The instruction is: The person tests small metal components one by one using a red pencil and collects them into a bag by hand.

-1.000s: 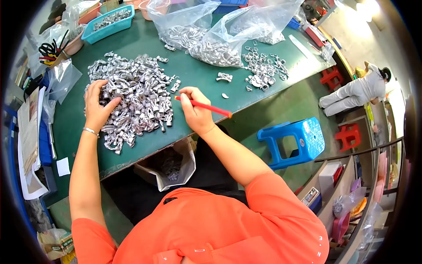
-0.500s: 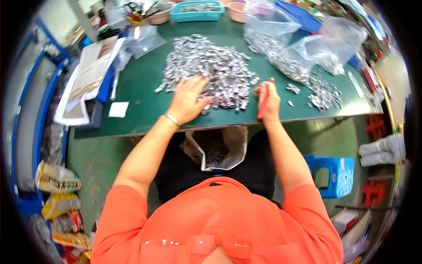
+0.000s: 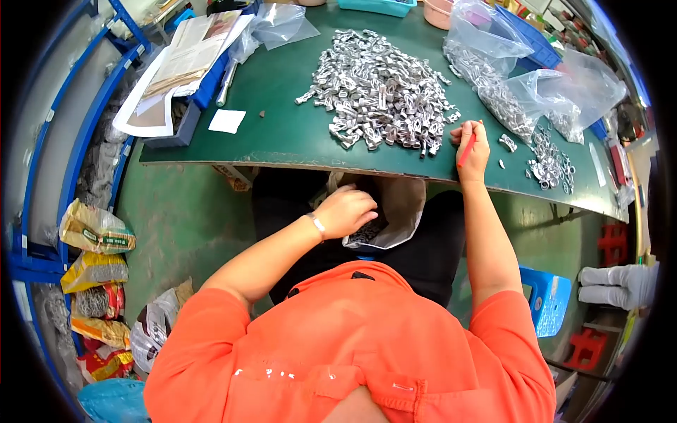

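Observation:
My left hand [image 3: 345, 211], fingers curled, hangs at the mouth of a whitish bag [image 3: 403, 229] standing between my legs. Whatever those fingers may hold is hidden. Dark small pieces lie inside the bag. A slim red pen-like tool [image 3: 466, 151] is gripped in my right hand [image 3: 474, 156], which rests at the front edge of the green table [image 3: 282, 127]. Just left of that hand spreads a large heap of small silvery metal parts [image 3: 388, 92]. On its right are one loose metal part [image 3: 507, 143] and a smaller heap of ring-like pieces [image 3: 550, 162].
Clear plastic bags [image 3: 486, 84] of metal parts lie at the right back, near a blue crate [image 3: 529, 35]. Papers [image 3: 190, 56] and a white square [image 3: 227, 121] are on the left. A blue stool [image 3: 546, 299] stands right; blue shelving [image 3: 77, 134] runs along the left.
My left hand has left the metal heap and come down toward me to the bag below the table edge, its fingers now curled. My right hand keeps the red tool. The view has shifted.

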Tool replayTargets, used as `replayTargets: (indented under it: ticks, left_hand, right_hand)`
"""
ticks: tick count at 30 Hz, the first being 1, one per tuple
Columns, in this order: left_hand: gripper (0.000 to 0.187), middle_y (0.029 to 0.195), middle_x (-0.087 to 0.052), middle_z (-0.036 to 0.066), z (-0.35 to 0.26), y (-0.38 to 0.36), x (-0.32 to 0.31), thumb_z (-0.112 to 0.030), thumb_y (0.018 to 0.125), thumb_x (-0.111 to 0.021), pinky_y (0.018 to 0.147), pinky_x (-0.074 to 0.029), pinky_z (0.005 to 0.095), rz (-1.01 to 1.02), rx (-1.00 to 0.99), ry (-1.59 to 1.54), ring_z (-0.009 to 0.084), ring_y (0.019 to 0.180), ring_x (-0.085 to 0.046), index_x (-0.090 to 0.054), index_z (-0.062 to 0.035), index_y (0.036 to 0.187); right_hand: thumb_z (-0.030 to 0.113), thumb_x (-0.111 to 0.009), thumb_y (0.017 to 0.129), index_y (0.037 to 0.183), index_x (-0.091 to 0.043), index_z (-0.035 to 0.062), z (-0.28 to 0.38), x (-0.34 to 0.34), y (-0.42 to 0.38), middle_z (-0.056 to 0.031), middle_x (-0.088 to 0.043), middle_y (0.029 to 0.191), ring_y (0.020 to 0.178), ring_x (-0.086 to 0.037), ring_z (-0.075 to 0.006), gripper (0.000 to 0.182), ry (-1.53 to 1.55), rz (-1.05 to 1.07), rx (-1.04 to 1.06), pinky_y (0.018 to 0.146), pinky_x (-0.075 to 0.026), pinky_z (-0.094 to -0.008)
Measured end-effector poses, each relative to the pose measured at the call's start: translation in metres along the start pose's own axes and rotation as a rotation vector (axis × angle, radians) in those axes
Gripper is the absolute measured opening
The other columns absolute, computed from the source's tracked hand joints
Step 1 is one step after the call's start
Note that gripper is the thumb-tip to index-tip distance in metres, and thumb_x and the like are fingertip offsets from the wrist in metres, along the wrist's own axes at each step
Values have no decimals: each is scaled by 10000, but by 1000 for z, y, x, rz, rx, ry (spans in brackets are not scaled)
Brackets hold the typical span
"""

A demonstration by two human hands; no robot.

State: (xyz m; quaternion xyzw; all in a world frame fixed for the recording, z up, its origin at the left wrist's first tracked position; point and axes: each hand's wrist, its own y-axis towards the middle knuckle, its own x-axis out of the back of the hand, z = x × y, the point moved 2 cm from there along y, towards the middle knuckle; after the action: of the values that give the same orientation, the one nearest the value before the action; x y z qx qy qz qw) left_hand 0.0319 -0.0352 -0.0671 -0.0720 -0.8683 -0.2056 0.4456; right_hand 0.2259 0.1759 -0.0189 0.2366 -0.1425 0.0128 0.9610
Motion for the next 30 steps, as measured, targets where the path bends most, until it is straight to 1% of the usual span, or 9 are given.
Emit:
replayTargets:
  ticks: [4,8,14,18,19,20,22,25,30]
  left_hand:
    - [330,1051,-637,99,47,-15,-42,-317,856,-510,1051,-89,639,660,319,419,327,1159,-510,-688,-71,986]
    - [313,1089,-650,120,54,-17,-18,-77,754,-538,1060,-15,624,1122,490,565,312,1164,-518,-691,-81,1027]
    - [273,1043,-663,151,72,-21,-41,-141,777,-540,1069,-76,578,1037,593,412,269,1034,-614,-703,-67,983]
    - [235,958,-684,114,41,-11,-45,-156,800,-523,1092,-107,550,934,396,446,284,962,-631,-705,-90,933]
    - [254,914,-689,118,43,-13,-58,-104,759,-510,1066,-93,616,828,338,361,270,905,-649,-710,-93,916]
    - [235,907,-688,115,30,-7,-53,-128,765,-519,1036,-281,520,767,269,258,270,899,-646,-716,-106,892]
    - [225,913,-685,115,21,-5,-70,-186,779,-543,896,-440,411,738,228,-99,277,886,-643,-713,-102,899]
    - [290,922,-677,136,6,-8,-74,-274,791,-578,783,-482,381,1044,251,-175,295,874,-636,-699,-85,974]
    - [234,920,-672,139,25,-18,-71,-224,824,-587,777,-482,380,790,314,-371,298,880,-630,-680,-59,963]
  right_hand:
    - [204,-481,957,879,-551,17,1,3,-2,-51,-625,711,617,-572,-109,215,-30,-17,62,620,-475,-250]
    - [180,-468,964,865,-528,7,0,3,0,-44,-616,728,612,-555,-96,208,-27,8,33,626,-472,-228]
    - [145,-498,947,878,-528,3,-1,3,-2,-50,-611,744,637,-552,-98,161,-33,-12,48,681,-477,-242]
    - [59,-596,874,881,-566,4,24,-6,-16,-72,-630,760,652,-575,-124,63,-6,-89,330,622,-476,-253]
    - [24,-620,841,880,-576,10,37,-13,-26,-91,-636,785,679,-596,-155,61,-95,-47,363,628,-481,-263]
    - [-33,-641,779,872,-580,25,49,-24,-33,-92,-638,800,725,-610,-203,125,-53,13,554,659,-487,-296]
    - [-39,-677,679,865,-578,54,65,-44,-42,-102,-654,898,814,-606,-281,230,-6,214,676,762,-457,-376]
    - [7,-728,657,907,-568,60,72,-60,-42,-115,-641,1005,905,-579,-302,301,-196,215,708,808,-425,-385]
    - [61,-791,624,952,-535,60,64,-44,-37,-94,-624,948,824,-544,-309,416,-228,93,610,763,-398,-400]
